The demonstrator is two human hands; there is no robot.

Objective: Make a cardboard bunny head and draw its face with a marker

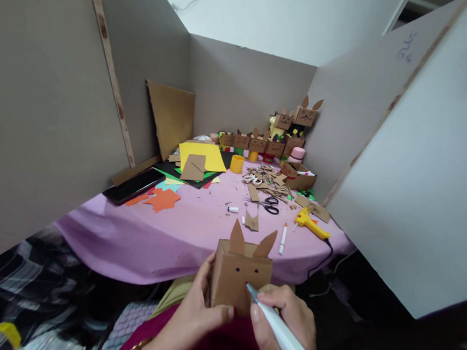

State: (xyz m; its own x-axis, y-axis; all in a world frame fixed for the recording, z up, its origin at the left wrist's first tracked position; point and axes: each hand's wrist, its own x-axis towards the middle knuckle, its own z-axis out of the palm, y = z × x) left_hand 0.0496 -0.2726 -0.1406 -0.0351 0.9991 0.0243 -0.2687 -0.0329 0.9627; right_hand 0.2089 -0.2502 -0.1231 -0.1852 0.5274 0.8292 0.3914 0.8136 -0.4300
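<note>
My left hand grips a brown cardboard box from its left side and bottom, holding it above my lap. Two pointed cardboard ears stand on the box's top, and two dark dots mark its front like eyes. Between the fingers of my right hand is a white marker with a grey tip section. The marker's tip meets the box front just below and between the dots. Whether a line is drawn there is too small to tell.
On the pink-covered table lie black scissors, a yellow glue gun, a white pencil-like stick, a marker cap, cardboard scraps, coloured paper and a phone. Finished-looking box figures stand behind. Grey panels enclose the table.
</note>
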